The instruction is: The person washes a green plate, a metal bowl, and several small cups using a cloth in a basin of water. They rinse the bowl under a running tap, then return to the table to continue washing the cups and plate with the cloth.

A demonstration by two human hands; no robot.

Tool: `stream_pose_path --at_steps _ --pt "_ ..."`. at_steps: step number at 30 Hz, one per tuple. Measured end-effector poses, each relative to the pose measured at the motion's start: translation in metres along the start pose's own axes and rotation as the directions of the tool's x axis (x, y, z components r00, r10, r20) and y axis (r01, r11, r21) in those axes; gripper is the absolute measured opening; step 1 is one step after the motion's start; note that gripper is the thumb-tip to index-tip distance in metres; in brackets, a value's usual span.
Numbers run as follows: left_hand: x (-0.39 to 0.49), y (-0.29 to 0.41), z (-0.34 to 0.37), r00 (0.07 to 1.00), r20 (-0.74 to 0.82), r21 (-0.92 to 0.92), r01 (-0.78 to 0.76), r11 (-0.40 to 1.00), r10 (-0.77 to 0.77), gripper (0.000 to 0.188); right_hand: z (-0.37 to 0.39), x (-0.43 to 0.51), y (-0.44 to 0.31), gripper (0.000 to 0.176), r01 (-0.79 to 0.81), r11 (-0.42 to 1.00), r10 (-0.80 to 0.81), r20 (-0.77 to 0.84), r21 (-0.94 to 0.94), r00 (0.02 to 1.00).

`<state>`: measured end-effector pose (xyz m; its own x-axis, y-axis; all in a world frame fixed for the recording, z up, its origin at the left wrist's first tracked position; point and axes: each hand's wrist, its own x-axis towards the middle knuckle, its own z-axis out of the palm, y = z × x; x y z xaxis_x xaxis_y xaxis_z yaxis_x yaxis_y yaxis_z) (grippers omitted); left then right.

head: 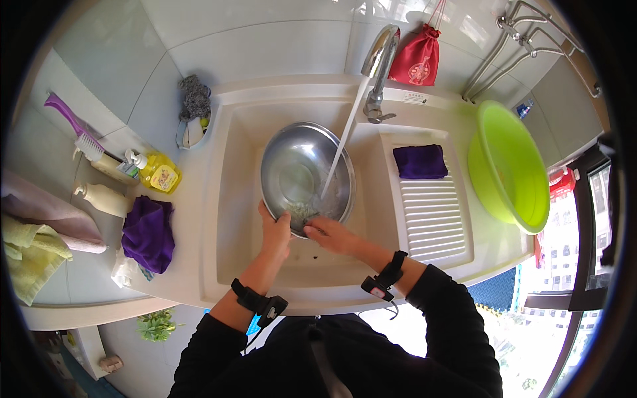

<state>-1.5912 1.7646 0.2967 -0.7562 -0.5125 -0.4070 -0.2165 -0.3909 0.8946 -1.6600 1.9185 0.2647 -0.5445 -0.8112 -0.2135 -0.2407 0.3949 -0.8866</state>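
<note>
A stainless steel basin [293,164] is tilted inside the white sink [239,199], under a stream of water from the chrome faucet [380,64]. My left hand [275,230] grips its near rim, thumb inside. At the near right part of the rim, my right hand [331,235] has its fingers bent against the inner wall; a small dark thing shows at the fingertips, too unclear to name. Whether those fingers hold it is hidden. Water and some froth lie in the basin's lower part.
Right of the basin, a folded purple cloth [420,161] lies on the ribbed washboard [433,214], with a green plastic tub [507,169] beyond. Along the left counter are a yellow soap bottle [160,172], a crumpled purple cloth [148,234] and a small holder [191,134].
</note>
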Motion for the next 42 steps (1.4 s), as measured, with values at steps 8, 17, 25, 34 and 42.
stream_pose_path --at_steps 8,17,25,34,42 --pt "-0.013 0.053 -0.007 0.949 0.247 0.158 0.158 0.975 -0.194 0.072 -0.096 0.004 0.058 0.031 -0.307 0.886 -0.013 -0.681 -0.347 0.732" --pt "0.002 0.045 -0.014 0.964 0.130 0.115 0.216 0.970 -0.230 0.057 -0.044 0.016 0.088 0.029 -0.248 0.705 0.630 -0.426 0.664 0.649" --pt "0.007 0.020 -0.019 0.900 0.280 0.092 0.321 0.942 -0.334 0.048 -0.019 0.018 0.061 0.033 -0.009 0.435 0.695 -0.329 0.901 0.639" --pt "-0.030 0.039 0.013 0.978 -0.003 0.033 0.209 0.977 -0.209 0.052 -0.008 -0.011 0.055 0.030 -0.382 0.569 0.705 -0.193 0.728 0.682" --pt "0.008 0.013 -0.025 0.654 0.234 -0.007 0.741 0.672 -0.719 0.044 -0.095 -0.042 0.015 0.045 -0.461 0.800 0.589 -0.361 0.383 0.723"
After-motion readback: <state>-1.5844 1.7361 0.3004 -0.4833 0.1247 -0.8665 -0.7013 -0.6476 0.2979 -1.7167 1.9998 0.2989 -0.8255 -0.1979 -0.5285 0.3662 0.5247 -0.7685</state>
